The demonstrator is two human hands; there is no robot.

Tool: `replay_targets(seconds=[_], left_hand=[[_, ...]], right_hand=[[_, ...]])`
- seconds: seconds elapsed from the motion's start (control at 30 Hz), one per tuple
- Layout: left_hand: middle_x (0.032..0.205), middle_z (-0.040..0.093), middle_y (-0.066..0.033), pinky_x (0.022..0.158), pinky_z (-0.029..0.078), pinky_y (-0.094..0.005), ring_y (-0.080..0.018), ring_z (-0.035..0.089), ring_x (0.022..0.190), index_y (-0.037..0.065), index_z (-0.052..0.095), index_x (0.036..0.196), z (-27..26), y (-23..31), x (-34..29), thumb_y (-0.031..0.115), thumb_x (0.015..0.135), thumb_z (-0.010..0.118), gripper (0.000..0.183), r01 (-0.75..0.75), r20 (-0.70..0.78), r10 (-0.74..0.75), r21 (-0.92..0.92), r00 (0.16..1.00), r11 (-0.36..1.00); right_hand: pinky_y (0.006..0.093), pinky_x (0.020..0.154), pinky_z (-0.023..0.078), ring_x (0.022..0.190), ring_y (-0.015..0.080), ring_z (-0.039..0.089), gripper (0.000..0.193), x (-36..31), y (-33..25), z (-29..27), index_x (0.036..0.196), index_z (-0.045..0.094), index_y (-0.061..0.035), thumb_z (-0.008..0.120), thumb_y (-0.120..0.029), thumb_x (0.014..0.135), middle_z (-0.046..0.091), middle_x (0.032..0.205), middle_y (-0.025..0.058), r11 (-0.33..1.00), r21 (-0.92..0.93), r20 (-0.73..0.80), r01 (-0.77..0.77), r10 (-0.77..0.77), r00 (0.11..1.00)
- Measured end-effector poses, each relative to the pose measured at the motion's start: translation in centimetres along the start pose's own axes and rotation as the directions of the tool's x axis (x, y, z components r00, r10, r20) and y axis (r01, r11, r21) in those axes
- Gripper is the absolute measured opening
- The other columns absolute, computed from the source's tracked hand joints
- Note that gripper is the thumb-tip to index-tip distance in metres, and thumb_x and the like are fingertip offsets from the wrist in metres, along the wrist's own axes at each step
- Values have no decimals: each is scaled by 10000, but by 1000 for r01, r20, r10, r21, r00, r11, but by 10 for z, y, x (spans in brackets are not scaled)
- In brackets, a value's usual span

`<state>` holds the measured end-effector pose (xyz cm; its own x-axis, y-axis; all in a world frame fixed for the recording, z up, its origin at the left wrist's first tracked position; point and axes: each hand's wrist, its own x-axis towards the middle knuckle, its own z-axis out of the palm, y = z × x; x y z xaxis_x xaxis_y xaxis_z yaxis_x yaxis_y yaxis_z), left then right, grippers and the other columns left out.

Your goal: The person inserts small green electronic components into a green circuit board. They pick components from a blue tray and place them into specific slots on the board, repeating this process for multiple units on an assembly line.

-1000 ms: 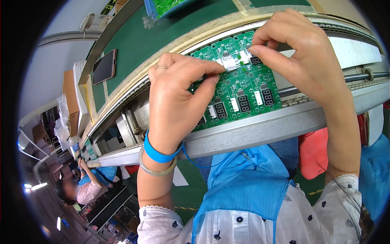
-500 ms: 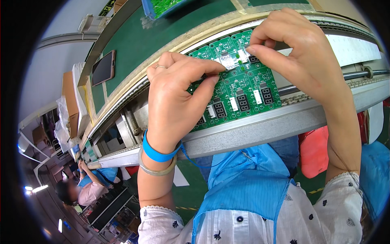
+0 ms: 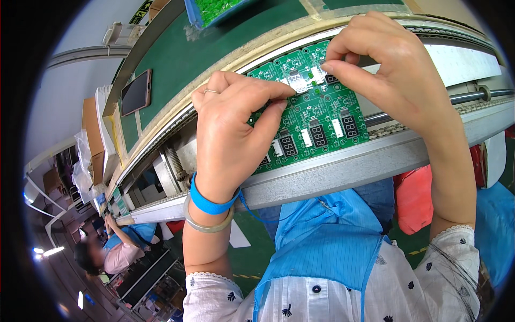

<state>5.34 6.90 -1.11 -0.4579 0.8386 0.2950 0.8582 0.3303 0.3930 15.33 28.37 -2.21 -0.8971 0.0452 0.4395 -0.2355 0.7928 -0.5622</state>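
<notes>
A green circuit board panel (image 3: 298, 115) lies across a metal conveyor, below both of my hands. Black digit displays (image 3: 318, 136) and white connectors (image 3: 306, 138) stand in a row along its near side. My left hand (image 3: 228, 121) rests over the panel's left part, thumb and forefinger drawn together at the board; whatever lies between them is hidden. My right hand (image 3: 394, 75) pinches with thumb and forefinger at the far right part, beside a white connector; what it grips is too small to name. Small green LEDs (image 3: 312, 83) stand on the board between the two hands.
Metal conveyor rail (image 3: 332, 163) runs along the near side. A blue bin (image 3: 214, 11) of green parts sits on the green table (image 3: 177, 53) beyond. At left lie a phone (image 3: 136, 92) and a cardboard box (image 3: 92, 134). Another person (image 3: 120, 247) works farther left.
The board panel has shifted slightly left along the conveyor. My right hand's fingertips have moved a little left with it; the left hand has barely moved.
</notes>
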Motion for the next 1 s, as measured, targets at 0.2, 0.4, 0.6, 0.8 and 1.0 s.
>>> replay_targets(seconds=[0.2,0.4,0.6,0.8,1.0], left_hand=[[837,714,19,827,363,-338,-178,564,820,128,755,893,1,3,0,39,755,745,165,1,-9,0,25,1000,1000],[834,712,16,837,365,-330,-172,555,802,127,754,886,1,6,1,41,745,755,165,11,-3,-10,30,1000,999],[835,708,9,812,361,-344,-187,558,812,129,749,878,-1,4,-3,48,748,752,153,21,-11,-21,19,1000,1000],[855,704,-30,825,399,-362,-235,595,856,99,724,859,-3,3,-2,42,740,754,136,17,-12,-17,-49,1000,999],[890,682,-67,895,392,-394,-271,584,900,63,685,917,-5,12,-2,-7,761,703,172,-7,-1,7,40,1000,999]], right_hand=[[341,670,457,732,201,578,97,-1,1,-1,828,664,-15,737,-74,802,615,771,63,1000,-1,5,-12,12,1000],[346,672,453,726,206,576,101,-2,1,-3,825,664,-20,738,-85,804,620,773,62,1000,-13,10,-1,1,1000],[352,685,453,731,214,580,104,0,-3,0,821,666,-24,743,-90,800,625,769,64,1000,-16,1,2,-2,1000],[411,725,478,792,301,616,123,-2,12,8,809,692,-60,757,-156,770,645,781,86,989,-88,-104,122,-131,986],[455,756,453,847,293,617,126,0,11,4,766,719,-128,729,-250,734,653,778,56,991,-132,-51,-10,3,999]])
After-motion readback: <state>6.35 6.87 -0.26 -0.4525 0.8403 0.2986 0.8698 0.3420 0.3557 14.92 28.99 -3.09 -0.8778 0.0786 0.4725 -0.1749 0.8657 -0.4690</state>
